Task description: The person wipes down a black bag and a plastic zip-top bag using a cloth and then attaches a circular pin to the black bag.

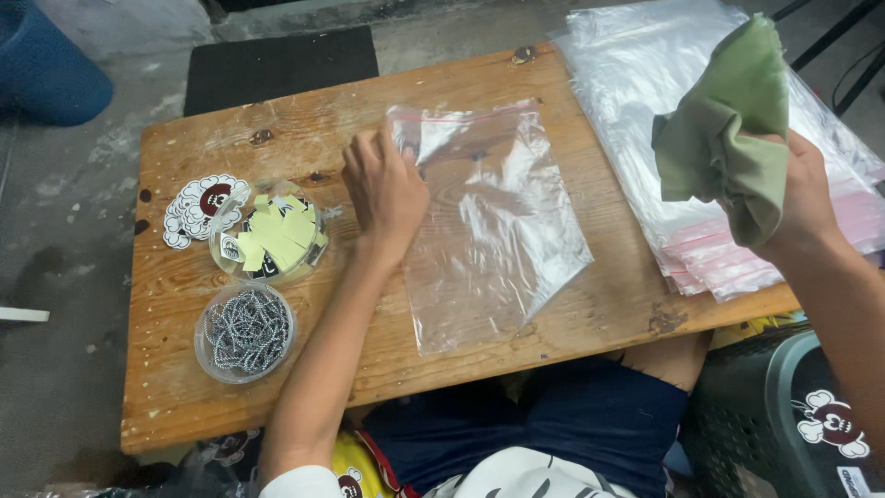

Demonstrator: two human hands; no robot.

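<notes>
My left hand (383, 189) rests palm down on the left edge of a clear zip bag (493, 231) with a red seal strip, lying flat on the wooden table (184, 387). Its fingers reach toward the bag's mouth at the far end. My right hand (797, 189) is raised above the table's right side and grips a folded olive-green cloth (724, 138), which hangs bunched over my fingers.
A stack of clear zip bags (664, 101) covers the table's right end. At the left stand a clear tub of yellow-green tags (272, 235), a tub of metal ball chains (245, 332) and cartoon stickers (198, 207). A dark basket (765, 415) sits by my right knee.
</notes>
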